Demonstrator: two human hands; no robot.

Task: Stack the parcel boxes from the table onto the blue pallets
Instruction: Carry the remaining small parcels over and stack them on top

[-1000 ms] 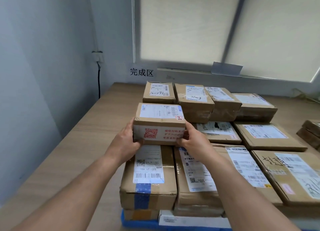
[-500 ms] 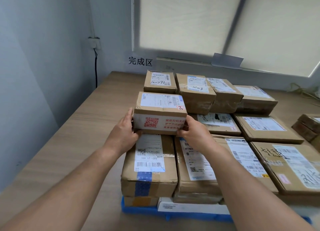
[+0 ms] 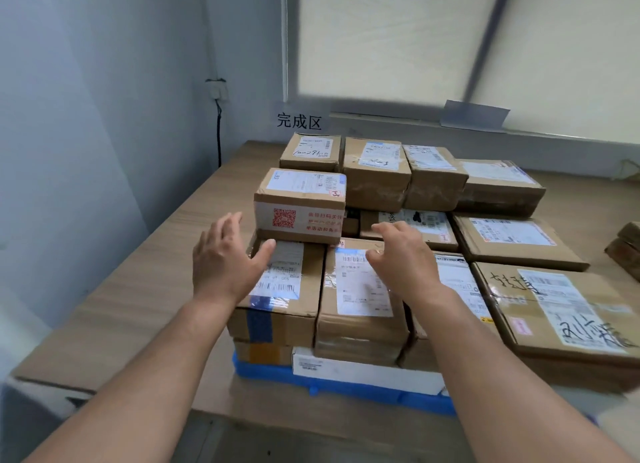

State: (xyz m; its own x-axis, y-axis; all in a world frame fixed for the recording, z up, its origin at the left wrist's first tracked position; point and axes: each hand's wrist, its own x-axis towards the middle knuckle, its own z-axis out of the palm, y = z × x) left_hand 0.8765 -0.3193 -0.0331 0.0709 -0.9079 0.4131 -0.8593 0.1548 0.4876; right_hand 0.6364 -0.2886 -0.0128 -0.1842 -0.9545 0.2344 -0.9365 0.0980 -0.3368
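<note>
box with red qr print sits on the top layer, resting on the lower boxes; the stack stands on the blue pallet; left hand and right hand are spread wide, fingers loose, holding nothing, near the box front, one at each side

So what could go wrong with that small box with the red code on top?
The red-coded box sits at the far end of the blue-taped box, beside a dark gap on its right; a nudge might tip it in. The open left hand and right hand hover close, so a stray brush could shift it.
</note>
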